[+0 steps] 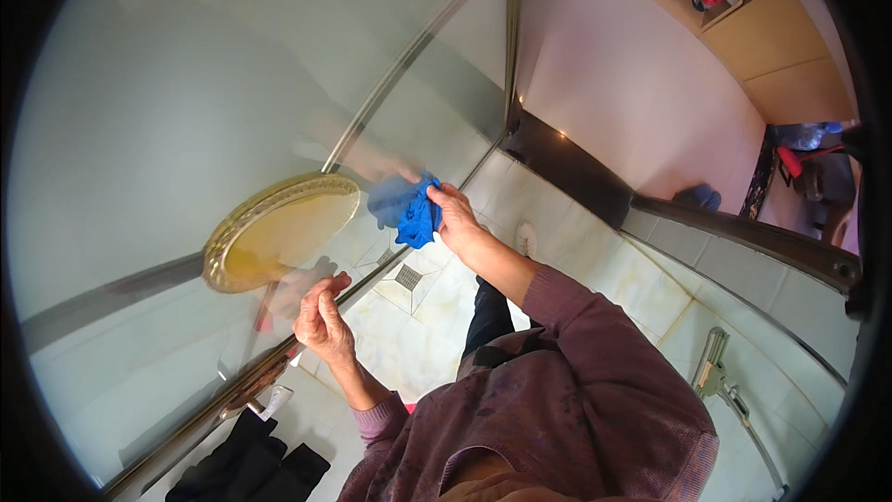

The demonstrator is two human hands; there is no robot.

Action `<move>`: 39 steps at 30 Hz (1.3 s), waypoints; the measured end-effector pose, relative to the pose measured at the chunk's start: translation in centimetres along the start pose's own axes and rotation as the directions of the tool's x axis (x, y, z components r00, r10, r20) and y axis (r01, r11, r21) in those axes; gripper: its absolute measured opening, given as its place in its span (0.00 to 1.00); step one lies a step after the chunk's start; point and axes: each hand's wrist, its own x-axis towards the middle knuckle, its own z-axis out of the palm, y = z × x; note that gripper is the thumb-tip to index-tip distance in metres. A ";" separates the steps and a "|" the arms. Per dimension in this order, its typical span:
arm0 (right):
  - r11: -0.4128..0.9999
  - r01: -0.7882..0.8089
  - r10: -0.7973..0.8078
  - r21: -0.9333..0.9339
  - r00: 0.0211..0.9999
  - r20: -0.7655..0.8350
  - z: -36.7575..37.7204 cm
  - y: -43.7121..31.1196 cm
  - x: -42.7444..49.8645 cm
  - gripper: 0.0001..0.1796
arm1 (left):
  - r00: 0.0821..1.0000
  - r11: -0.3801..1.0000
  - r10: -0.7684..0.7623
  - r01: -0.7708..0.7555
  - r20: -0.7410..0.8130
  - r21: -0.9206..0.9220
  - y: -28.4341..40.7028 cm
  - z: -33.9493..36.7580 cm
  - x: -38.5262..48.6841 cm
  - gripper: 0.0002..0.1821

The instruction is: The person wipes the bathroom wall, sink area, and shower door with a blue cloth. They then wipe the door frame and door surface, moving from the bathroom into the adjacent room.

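A crumpled blue cloth is gripped in my right hand, close against a glossy glass door panel that mirrors the cloth and my hands. My left hand is raised near the door's edge, its fingers curled and partly hidden; whether it holds anything is not clear. Between my left hand and the upper part of the panel lies an oval gold-coloured ornate frame on the glass. Below my left hand, a metal door handle juts out from the door's edge.
A square floor drain is set in the pale tiled floor. A mop head with a handle stands at the right. Black clothing hangs at the lower left. A dark threshold and a wooden cabinet with clothes are at the upper right.
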 end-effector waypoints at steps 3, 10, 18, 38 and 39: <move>0.981 0.191 -0.192 0.023 0.968 0.163 3.9 -4.3 -4.7 0.04 | 0.999 0.999 -0.042 0.042 -0.009 -0.027 0.2 0.0 0.0 0.10; 0.772 0.598 -0.616 0.213 0.623 0.483 14.6 -12.2 -15.7 0.06 | 0.998 0.983 -0.055 0.059 0.027 -0.176 3.0 0.3 1.5 0.10; -0.733 0.648 -0.490 0.209 -0.715 0.499 25.7 -15.4 -18.8 0.14 | 0.991 0.967 0.063 -0.089 -0.115 -0.238 5.3 1.6 3.4 0.08; 0.089 0.870 -0.985 -0.485 0.149 0.086 11.2 -20.0 -4.2 0.11 | 0.978 0.986 0.073 -0.100 -0.193 -0.137 4.7 2.6 3.0 0.06; 0.140 0.898 -0.980 -0.417 0.187 0.074 13.0 -21.3 -6.4 0.10 | 0.978 0.986 0.083 -0.109 -0.194 -0.128 4.7 2.6 3.0 0.06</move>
